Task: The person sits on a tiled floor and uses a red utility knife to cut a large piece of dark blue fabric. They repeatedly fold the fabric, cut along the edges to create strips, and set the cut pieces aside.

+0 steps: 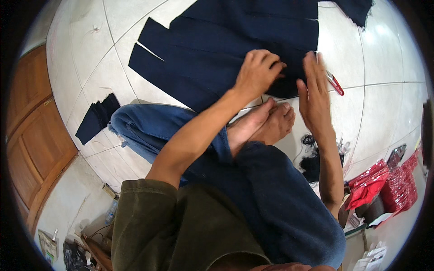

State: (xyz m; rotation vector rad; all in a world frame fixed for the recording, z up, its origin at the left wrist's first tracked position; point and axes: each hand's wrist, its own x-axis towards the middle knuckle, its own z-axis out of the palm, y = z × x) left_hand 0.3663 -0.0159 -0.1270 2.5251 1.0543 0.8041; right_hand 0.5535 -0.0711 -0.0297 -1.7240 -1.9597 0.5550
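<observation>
Olive shirt [199, 221] foremost, cloth [226, 40] seems beneath left fingers [271, 59].

Left hand [258, 70] upper centre, fingers curled, knuckles up, fingertips unclear; left forearm [199, 133] slanting up-right. Right hand [318, 97] right of centre, fingers straight, thumb apart, blurred; right forearm [331, 167] near vertical.

Here's the left hand [260, 70] at the near part of the large cloth [217, 45], which spreads ahead and leftward over the floor [384, 54]. Right hand [316, 92] at its right edge, snips [336, 86] just to the right! Farther ahead, rightward, another cloth piece [352, 10]. Feet [257, 125] just behind the hands; thread tangle [308, 139] behind the right one; fabric scrap [96, 119] well left, door [34, 126] farther still.
</observation>
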